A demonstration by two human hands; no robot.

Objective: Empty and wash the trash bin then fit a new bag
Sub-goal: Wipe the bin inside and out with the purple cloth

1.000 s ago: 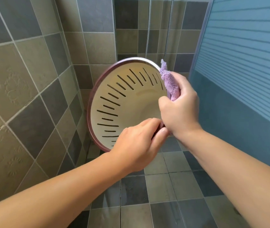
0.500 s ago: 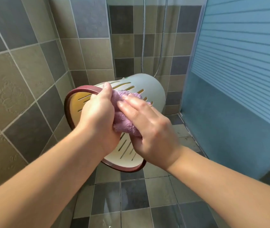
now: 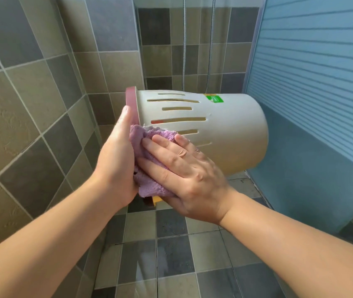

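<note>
I am standing on a grey tiled floor (image 3: 171,250) between tiled walls and a blue panel (image 3: 313,87). My left hand (image 3: 117,162) is gripping the trash bin (image 3: 225,125) by its pink rim, sideways above the floor; my right hand (image 3: 184,166), fingers flat, is pressing a purple cloth (image 3: 147,160) against its side.

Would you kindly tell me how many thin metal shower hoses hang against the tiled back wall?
2. One hose hangs left; the other just right of it, both dropping toward the cream slotted plastic bin. They may join out of sight.
</note>
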